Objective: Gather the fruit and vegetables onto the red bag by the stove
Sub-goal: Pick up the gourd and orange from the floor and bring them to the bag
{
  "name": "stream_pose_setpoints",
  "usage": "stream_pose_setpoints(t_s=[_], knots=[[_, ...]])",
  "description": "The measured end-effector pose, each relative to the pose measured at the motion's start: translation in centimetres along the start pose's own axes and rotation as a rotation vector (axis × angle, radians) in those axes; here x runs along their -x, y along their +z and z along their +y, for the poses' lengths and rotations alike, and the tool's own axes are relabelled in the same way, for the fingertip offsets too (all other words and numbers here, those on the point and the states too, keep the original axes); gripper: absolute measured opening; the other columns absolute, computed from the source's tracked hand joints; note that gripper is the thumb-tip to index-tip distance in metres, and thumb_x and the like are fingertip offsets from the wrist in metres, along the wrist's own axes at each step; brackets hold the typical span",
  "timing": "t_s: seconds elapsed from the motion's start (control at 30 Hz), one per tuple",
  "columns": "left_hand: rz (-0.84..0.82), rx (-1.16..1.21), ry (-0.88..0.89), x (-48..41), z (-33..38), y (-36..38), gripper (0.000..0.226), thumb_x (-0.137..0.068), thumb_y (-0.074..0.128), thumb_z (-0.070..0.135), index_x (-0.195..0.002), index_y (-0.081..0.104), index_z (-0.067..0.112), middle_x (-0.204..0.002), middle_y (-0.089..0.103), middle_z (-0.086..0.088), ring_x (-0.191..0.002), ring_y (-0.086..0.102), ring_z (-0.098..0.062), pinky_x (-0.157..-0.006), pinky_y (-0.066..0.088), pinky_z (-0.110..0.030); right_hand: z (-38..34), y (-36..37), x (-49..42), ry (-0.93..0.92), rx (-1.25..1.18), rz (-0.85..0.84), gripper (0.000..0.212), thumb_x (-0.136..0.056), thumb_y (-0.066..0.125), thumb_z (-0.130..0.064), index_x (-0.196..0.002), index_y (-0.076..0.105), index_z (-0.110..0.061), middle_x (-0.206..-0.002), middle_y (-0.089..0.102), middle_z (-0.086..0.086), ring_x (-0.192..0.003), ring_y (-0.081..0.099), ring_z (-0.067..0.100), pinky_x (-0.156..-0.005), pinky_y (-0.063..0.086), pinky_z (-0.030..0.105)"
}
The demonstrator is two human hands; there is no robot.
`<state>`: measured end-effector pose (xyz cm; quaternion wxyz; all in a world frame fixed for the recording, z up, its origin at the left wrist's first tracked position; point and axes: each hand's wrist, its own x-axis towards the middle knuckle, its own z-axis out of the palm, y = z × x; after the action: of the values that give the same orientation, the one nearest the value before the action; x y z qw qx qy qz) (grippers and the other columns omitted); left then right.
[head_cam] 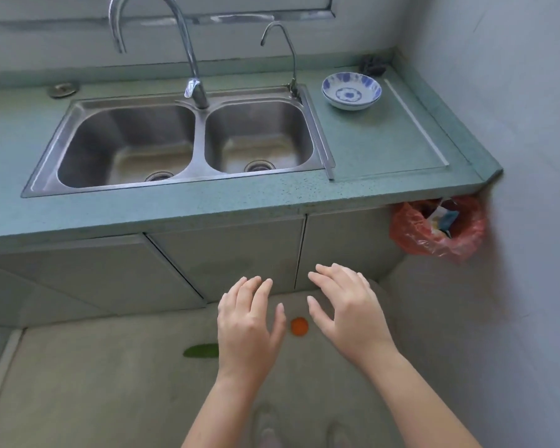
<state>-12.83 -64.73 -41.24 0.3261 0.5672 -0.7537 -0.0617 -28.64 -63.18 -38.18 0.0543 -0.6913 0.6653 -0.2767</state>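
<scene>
A small round orange fruit lies on the floor in front of the sink cabinet. It shows in the gap between my two hands. A long green vegetable lies on the floor to its left, partly hidden behind my left hand. Both hands are held out above the floor, palms down, fingers spread and empty. My right hand is just right of the orange fruit. No stove is in view. The only red bag in sight hangs under the counter's right end, with rubbish inside.
A green counter holds a steel double sink with two taps. Two stacked blue-and-white bowls stand at the back right. Cabinet doors are below. A wall closes the right side.
</scene>
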Motion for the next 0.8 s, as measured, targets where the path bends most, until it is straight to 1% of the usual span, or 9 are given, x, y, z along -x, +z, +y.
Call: stream_pose_setpoints(t_s=[0.1, 0.23, 0.3, 0.37, 0.47, 0.57, 0.67, 0.7, 0.8], knots=[[0.020, -0.054, -0.067, 0.7, -0.8, 1.3, 0.040, -0.083, 0.047, 0.029, -0.108, 0.065, 0.003, -0.110, 0.064, -0.014, -0.109, 0.054, -0.032, -0.087, 0.047, -0.052, 1.4, 2.1, -0.5, -0.047, -0.049, -0.058, 0.039, -0.079, 0.045, -0.035, -0.103, 0.066, -0.013, -0.108, 0.066, 0.003, -0.103, 0.060, 0.027, -0.085, 0.045, 0.054], [0.039, -0.103, -0.189, 3.1, -2.2, 4.3, 0.040, -0.083, 0.047, 0.030, -0.107, 0.065, 0.003, -0.112, 0.063, -0.014, -0.114, 0.047, -0.027, -0.090, 0.044, -0.049, 4.5, 5.6, -0.3, -0.091, -0.099, -0.134, 0.039, -0.079, 0.046, -0.035, -0.104, 0.066, -0.014, -0.109, 0.066, 0.002, -0.104, 0.060, 0.027, -0.086, 0.045, 0.054], [0.035, -0.110, -0.234, 4.6, -3.4, 6.4, 0.040, -0.083, 0.047, 0.031, -0.109, 0.063, 0.005, -0.113, 0.063, -0.013, -0.115, 0.046, -0.026, -0.092, 0.041, -0.045, 6.1, 7.8, 0.1, -0.120, -0.122, -0.155, 0.038, -0.079, 0.047, -0.035, -0.104, 0.066, -0.014, -0.109, 0.066, 0.002, -0.105, 0.059, 0.026, -0.087, 0.045, 0.052], [0.021, -0.107, -0.254, 6.3, -4.9, 8.8, 0.039, -0.085, 0.046, 0.033, -0.109, 0.062, 0.006, -0.113, 0.063, -0.013, -0.115, 0.046, -0.026, -0.094, 0.037, -0.041, 7.6, 10.2, 0.5, -0.143, -0.138, -0.174, 0.037, -0.079, 0.047, -0.035, -0.105, 0.065, -0.015, -0.109, 0.066, 0.001, -0.105, 0.059, 0.026, -0.088, 0.044, 0.051], [-0.025, -0.097, -0.275, 8.5, -7.8, 12.6, 0.049, -0.092, 0.036, 0.042, -0.108, 0.063, 0.004, -0.114, 0.062, -0.013, -0.114, 0.046, -0.026, -0.094, 0.035, -0.042, 9.8, 14.5, 1.2, -0.140, -0.171, -0.211, 0.038, -0.079, 0.048, -0.036, -0.105, 0.065, -0.015, -0.111, 0.065, 0.001, -0.107, 0.058, 0.025, -0.089, 0.045, 0.051], [-0.053, -0.099, -0.288, 10.6, -11.4, 16.9, 0.040, -0.086, 0.043, 0.035, -0.112, 0.059, 0.008, -0.113, 0.062, -0.014, -0.113, 0.046, -0.027, -0.093, 0.035, -0.044, 12.4, 19.3, 2.3, -0.144, -0.167, -0.239, 0.037, -0.079, 0.048, -0.036, -0.105, 0.065, -0.015, -0.109, 0.066, 0.001, -0.105, 0.059, 0.025, -0.089, 0.046, 0.050], [-0.075, -0.092, -0.309, 12.4, -15.0, 21.3, 0.037, -0.092, 0.037, 0.040, -0.114, 0.050, 0.014, -0.113, 0.062, -0.015, -0.111, 0.045, -0.027, -0.093, 0.034, -0.040, 15.3, 24.3, 3.3, -0.172, -0.165, -0.276, 0.035, -0.079, 0.050, -0.035, -0.104, 0.063, -0.015, -0.106, 0.065, 0.003, -0.101, 0.058, 0.025, -0.086, 0.049, 0.044], [-0.081, -0.085, -0.313, 13.0, -16.3, 22.7, 0.037, -0.092, 0.037, 0.040, -0.113, 0.051, 0.013, -0.111, 0.062, -0.015, -0.110, 0.045, -0.027, -0.092, 0.034, -0.039, 16.2, 26.1, 3.7, -0.177, -0.162, -0.283, 0.034, -0.079, 0.051, -0.035, -0.104, 0.062, -0.016, -0.106, 0.065, 0.003, -0.102, 0.058, 0.025, -0.084, 0.049, 0.042], [-0.116, -0.077, -0.306, 14.5, -20.1, 27.0, 0.037, -0.082, 0.046, 0.030, -0.108, 0.059, 0.007, -0.110, 0.062, -0.016, -0.107, 0.047, -0.027, -0.093, 0.034, -0.036, 18.8, 31.7, 5.0, -0.167, -0.176, -0.290, 0.033, -0.080, 0.051, -0.035, -0.104, 0.062, -0.016, -0.108, 0.066, 0.003, -0.104, 0.058, 0.026, -0.085, 0.048, 0.039]])
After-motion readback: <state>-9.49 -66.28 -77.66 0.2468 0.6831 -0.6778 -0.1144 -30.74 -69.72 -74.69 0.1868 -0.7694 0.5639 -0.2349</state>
